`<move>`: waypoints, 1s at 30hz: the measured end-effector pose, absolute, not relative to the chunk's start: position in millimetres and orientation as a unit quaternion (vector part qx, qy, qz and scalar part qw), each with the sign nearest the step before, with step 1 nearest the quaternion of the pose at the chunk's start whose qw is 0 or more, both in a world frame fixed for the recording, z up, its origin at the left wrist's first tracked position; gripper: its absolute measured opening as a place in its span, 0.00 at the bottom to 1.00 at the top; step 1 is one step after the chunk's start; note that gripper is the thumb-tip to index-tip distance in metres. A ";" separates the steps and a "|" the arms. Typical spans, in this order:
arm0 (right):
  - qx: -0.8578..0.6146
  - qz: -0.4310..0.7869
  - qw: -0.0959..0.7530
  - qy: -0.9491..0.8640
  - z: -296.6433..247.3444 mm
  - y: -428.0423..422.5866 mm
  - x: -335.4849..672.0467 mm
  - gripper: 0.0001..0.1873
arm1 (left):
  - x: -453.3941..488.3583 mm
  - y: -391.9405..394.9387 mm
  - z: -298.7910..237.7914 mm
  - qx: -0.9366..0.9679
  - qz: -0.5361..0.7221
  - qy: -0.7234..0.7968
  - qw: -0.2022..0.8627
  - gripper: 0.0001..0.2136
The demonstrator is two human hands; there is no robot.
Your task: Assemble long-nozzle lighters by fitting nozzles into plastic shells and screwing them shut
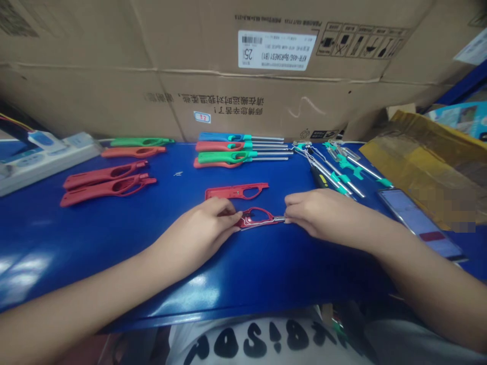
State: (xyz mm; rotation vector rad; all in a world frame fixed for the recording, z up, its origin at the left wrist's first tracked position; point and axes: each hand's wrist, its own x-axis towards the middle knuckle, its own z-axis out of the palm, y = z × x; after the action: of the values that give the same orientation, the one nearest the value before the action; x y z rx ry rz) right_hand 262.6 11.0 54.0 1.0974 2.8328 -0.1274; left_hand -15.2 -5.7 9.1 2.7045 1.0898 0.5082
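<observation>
Between my hands, low over the blue table, lies a red lighter shell half [243, 221] with a white wire running inside it. My left hand [209, 220] pinches its handle end, which the fingers mostly cover. At the other end, my right hand [314, 215] pinches a metal rod [279, 219] that sticks out of the shell's nose; most of the rod is hidden by the hand. Just behind, another red shell half [236, 191] rests on the table, close to my left fingers.
Assembled long-nosed lighters [224, 158] lie in the back middle. Red shells [106, 187] and a green shell [140, 142] are at left, near a power strip [49, 157]. Metal rods with green parts [335, 175], a phone [422, 223] and yellow packaging [426, 162] occupy the right. A cardboard box [160, 56] stands behind.
</observation>
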 end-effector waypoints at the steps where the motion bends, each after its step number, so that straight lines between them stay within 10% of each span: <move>1: 0.361 -0.020 0.064 0.930 54.5 9.1 260.6 0.12 | -15.7 -5.3 8.3 0.910 0.174 0.364 0.092 0.12; 30: 0.343 -0.241 -0.088 0.904 43.0 19.9 256.9 0.08 | -14.4 -4.8 15.4 0.907 0.162 0.370 0.117 0.11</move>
State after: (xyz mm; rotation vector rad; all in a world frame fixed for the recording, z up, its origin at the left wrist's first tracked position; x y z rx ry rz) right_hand 256.9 19.9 43.0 1.1430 3.0089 -0.8018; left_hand -14.4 -4.8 15.4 2.6554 1.0835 0.4742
